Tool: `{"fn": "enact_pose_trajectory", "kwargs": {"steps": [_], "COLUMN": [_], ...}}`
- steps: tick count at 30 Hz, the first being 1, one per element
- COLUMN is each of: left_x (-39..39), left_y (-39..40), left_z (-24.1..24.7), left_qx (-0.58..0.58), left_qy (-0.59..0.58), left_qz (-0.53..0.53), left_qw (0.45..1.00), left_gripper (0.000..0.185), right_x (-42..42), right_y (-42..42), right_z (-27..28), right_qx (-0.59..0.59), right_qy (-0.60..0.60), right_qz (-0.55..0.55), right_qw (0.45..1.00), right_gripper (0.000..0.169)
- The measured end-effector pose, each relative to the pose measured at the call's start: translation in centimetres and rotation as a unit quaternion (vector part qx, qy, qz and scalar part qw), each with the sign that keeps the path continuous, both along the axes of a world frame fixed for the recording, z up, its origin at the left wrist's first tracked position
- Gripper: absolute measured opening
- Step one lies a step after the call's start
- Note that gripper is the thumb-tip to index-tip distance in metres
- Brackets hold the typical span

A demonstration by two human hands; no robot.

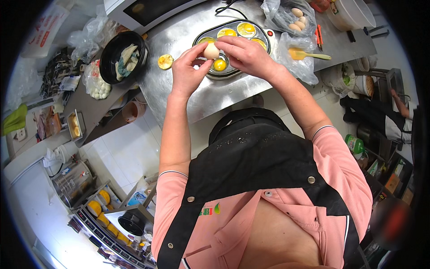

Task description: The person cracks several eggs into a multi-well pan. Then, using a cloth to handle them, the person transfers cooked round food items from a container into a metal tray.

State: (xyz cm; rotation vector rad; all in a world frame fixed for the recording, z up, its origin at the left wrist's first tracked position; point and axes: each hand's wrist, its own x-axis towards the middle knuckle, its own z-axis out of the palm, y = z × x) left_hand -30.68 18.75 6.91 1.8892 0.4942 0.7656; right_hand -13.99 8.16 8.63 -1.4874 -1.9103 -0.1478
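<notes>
A brown egg [211,51] is held above the front of an electric multi-well egg pan [218,77]. My left hand [188,69] grips it from the left side, with fingertips and thumb around the shell. The fingertips of my right hand [247,55] touch its right side. No crack shows on the shell's visible part. Below the hands, one well holds a raw egg with a whole yolk [220,65]. More raw eggs [246,29] lie in wells at the back and right. Both hands hide part of the pan. A round cooked egg [165,62] rests on the steel table left of the pan.
A plastic bag of brown eggs [297,21] sits back right, near an orange utility knife [319,37] and a spatula [307,54]. At left are a black bowl with a cloth [127,62] and a bag of white balls [98,88]. Another person [379,114] is far right.
</notes>
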Motion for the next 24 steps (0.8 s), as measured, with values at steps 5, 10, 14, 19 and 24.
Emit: {"fn": "enact_pose_trajectory", "kwargs": {"steps": [5,10,14,19,24], "left_x": [0.17,0.09,0.13,0.18,0.21], "left_y": [0.08,0.12,0.12,0.18,0.21], "left_z": [-0.15,0.1,0.14,0.04,0.14], "left_qx": [0.031,0.035,0.042,0.045,0.053], "left_qy": [-0.021,-0.007,-0.005,-0.006,-0.004], "left_qz": [0.014,0.006,0.008,0.012,0.014], "left_qw": [0.999,0.999,0.999,0.999,0.998], "left_gripper": [0.039,0.042,0.042,0.041,0.042], "right_x": [-0.04,-0.05,-0.02,0.02,0.05], "right_y": [-0.07,-0.02,0.03,0.14,0.21], "right_z": [0.26,0.37,0.27,0.19,0.26], "right_qx": [0.005,0.005,0.009,0.012,0.002], "right_qy": [-0.006,-0.001,-0.006,-0.013,-0.017], "right_qz": [-0.003,-0.002,-0.005,-0.007,-0.007], "right_qw": [1.0,1.0,1.0,1.0,1.0], "right_gripper": [0.046,0.046,0.046,0.045,0.045]}}
